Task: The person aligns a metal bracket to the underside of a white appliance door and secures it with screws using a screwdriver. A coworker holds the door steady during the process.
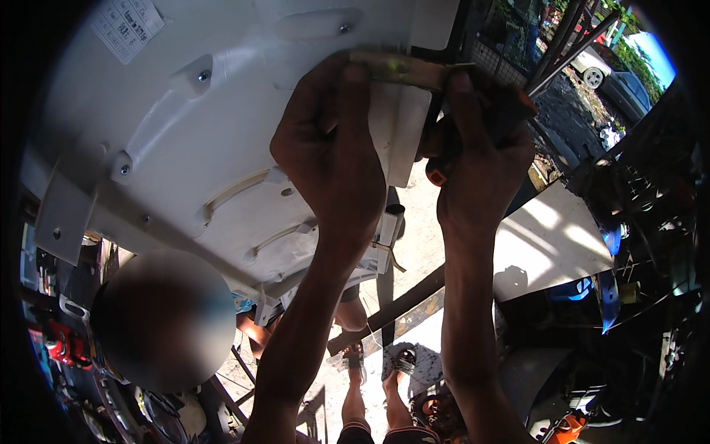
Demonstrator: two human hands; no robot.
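Both my arms reach up in front of a large pale moulded panel [237, 140] with bolts set in recesses. My left hand [336, 140] pinches the end part of a yellowish tape-measure blade [407, 72], thumb on its face, close to the panel's right edge. Wrapped round the dark case of the tape measure [506, 111], which has orange parts, is my right hand [484, 159]; its thumb lies by the blade. A short stretch of blade spans the two hands. Shadow hides most of the fingers.
Another person [347, 314] is low beside the panel at the left. A paper label [127, 28] is stuck on the panel's upper left. A pale sheet [551, 240] lies at the right near dark clutter and blue pieces. Parked cars [621, 81] stand outside, beyond metal bars.
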